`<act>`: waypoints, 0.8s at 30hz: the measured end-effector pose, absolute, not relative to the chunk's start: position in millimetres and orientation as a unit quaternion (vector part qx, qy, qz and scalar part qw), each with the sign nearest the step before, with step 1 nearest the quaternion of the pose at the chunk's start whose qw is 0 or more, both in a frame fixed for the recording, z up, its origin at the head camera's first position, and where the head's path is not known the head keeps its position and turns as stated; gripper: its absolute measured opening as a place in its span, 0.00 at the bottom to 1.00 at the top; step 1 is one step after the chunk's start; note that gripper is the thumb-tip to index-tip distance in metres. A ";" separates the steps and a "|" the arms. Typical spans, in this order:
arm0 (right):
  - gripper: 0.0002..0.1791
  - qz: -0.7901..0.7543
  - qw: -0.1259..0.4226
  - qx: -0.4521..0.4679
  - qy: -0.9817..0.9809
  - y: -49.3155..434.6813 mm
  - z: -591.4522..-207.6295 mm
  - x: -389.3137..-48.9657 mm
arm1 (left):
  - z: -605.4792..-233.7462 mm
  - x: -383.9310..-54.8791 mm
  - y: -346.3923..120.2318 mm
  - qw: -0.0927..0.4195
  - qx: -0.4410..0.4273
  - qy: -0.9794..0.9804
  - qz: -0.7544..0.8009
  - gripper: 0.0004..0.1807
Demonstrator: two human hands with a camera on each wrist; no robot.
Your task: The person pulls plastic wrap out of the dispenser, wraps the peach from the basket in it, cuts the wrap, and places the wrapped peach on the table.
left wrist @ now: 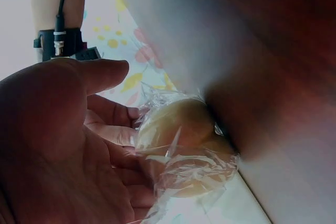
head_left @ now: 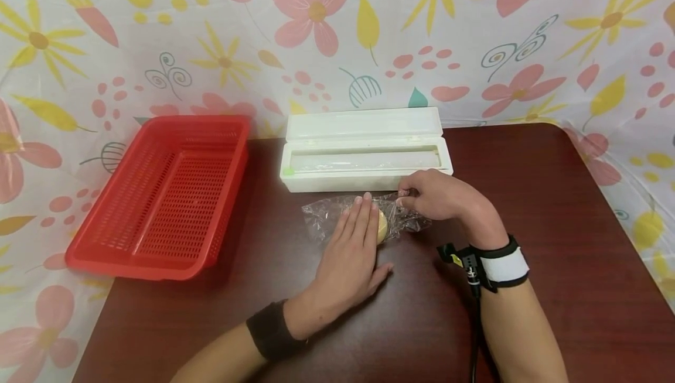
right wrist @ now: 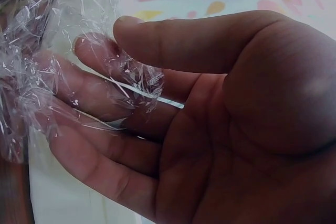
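Note:
A pale yellow, rounded thing (head_left: 382, 228) lies on the table inside crumpled cling film (head_left: 320, 214). My left hand (head_left: 348, 254) rests over it with long straight fingers, hiding much of it in the head view. From the left wrist, the clear film shows stretched over the smooth round surface (left wrist: 176, 124) beside the fingers. My right hand (head_left: 443, 195) pinches the film's right end between thumb and forefinger. In the right wrist view, bunched film (right wrist: 144, 80) drapes across the other fingers, which are loosely bent.
Just behind the hands stands a white cling film box (head_left: 343, 183) with its lid (head_left: 364, 124) raised and a film roll (head_left: 364, 160) inside. A red plastic basket (head_left: 227, 219) sits on the left of the brown table (head_left: 401, 336). Flowered cloth (head_left: 337, 78) hangs behind.

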State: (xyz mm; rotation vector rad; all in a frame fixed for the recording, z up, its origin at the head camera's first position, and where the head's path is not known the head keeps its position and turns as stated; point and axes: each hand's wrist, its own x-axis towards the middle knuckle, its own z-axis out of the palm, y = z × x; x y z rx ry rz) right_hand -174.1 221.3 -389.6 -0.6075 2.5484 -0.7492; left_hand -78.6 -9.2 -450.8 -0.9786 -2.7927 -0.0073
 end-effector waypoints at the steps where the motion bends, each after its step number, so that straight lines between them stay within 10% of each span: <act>1: 0.11 -0.268 0.207 -0.217 0.915 221.4 -389.4 -174.1 | -450.9 -80.0 -8.4 0.092 -0.329 -0.940 -0.005 0.60; 24: 0.11 -0.276 0.225 -0.186 0.916 225.2 -388.4 -172.7 | -454.6 -117.3 -3.7 0.107 -0.336 -0.935 -0.024 0.53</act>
